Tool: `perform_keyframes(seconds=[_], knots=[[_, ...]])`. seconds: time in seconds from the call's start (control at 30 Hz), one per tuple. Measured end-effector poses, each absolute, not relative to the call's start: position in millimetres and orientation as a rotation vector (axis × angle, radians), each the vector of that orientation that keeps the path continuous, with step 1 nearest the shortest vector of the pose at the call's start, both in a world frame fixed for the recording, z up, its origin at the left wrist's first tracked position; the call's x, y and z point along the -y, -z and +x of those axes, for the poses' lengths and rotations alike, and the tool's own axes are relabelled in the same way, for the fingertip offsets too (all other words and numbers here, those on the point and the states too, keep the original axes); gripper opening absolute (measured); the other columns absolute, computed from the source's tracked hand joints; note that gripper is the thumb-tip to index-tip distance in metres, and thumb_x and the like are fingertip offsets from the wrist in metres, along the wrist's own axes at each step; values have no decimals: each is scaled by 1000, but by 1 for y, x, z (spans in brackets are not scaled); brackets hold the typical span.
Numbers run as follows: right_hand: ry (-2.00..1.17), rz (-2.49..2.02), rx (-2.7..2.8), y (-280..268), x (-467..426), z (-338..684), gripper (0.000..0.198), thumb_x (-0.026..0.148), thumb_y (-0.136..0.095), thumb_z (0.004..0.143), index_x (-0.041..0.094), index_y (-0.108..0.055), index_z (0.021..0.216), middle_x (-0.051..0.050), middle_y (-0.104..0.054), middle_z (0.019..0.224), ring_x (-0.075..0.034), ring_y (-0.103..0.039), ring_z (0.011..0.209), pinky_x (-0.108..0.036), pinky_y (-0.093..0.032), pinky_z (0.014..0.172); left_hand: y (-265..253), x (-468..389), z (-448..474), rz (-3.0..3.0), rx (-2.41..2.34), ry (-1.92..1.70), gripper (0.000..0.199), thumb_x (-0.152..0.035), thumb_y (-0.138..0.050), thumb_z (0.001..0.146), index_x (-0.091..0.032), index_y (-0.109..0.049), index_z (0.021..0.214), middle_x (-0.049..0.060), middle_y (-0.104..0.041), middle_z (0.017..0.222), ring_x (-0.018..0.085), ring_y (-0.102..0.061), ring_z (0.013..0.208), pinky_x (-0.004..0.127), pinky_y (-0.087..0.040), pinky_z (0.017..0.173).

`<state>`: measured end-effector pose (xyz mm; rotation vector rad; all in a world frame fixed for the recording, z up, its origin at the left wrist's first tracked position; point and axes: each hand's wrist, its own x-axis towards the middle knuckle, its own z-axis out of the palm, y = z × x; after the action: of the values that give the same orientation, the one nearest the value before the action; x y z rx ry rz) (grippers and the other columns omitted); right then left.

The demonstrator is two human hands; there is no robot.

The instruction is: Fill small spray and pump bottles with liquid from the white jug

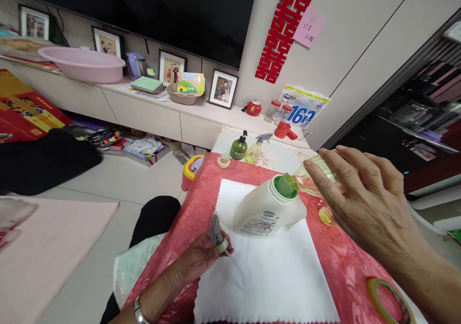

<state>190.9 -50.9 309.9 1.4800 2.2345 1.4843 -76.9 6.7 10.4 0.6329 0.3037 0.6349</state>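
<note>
My left hand [196, 259] is closed around a grey trigger spray head [216, 234], its thin clear tube pointing down over a white cloth [277, 276]. My right hand [367, 185] grips a clear, yellowish bottle [309, 176] tipped on its side. The bottle's neck is at the green-lined mouth of a large white detergent jug [266, 213], which stands uncapped on the cloth. Whether liquid flows between them I cannot make out. A pale cap [224, 159] sits by the table's far left corner.
Behind the jug stand a green pump bottle [238, 146] and a yellowish spray bottle [254, 152]. Tape rolls lie on the red table cover [345, 261]: a yellow one [327, 216] and a larger one [391, 300] near the front right. Jars [272, 111] line the cabinet behind.
</note>
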Motion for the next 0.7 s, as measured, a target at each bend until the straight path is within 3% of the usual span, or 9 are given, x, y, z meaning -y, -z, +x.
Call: perform_keyframes(seconds=[0.3, 0.5, 0.6, 0.7], knots=[[-1549, 1401, -2202, -307, 52, 187, 39, 2, -53, 105, 16, -43, 140, -13, -42, 147, -32, -46, 133, -50, -41, 103, -11, -7, -77, 619, -305, -630, 45, -42, -94, 67, -22, -76, 102, 2, -72, 96, 19, -69, 94, 34, -49, 90], [-1474, 1607, -2184, -296, 55, 192, 42, -1, -46, 101, 18, -46, 139, -11, -43, 146, -32, -46, 133, -53, -35, 105, -17, -4, -77, 587, -311, -646, 42, -43, -92, 71, -23, -75, 105, 2, -72, 99, 19, -70, 94, 35, -49, 91], [-1388, 1801, -2220, -289, 58, 200, 36, 11, -44, 104, 19, -49, 139, -10, -47, 142, -33, -47, 130, -53, -34, 103, -27, -5, -76, 591, -309, -655, 39, -40, -91, 72, -22, -76, 103, 3, -73, 99, 19, -69, 94, 33, -50, 89], [-1214, 2002, -2275, -284, 71, 213, 41, 39, -40, 111, 17, -49, 144, -12, -47, 141, -34, -49, 125, -50, -38, 94, -42, -6, -77, 582, -328, -680, 34, -39, -90, 74, -19, -77, 98, 4, -74, 95, 18, -69, 89, 32, -52, 86]])
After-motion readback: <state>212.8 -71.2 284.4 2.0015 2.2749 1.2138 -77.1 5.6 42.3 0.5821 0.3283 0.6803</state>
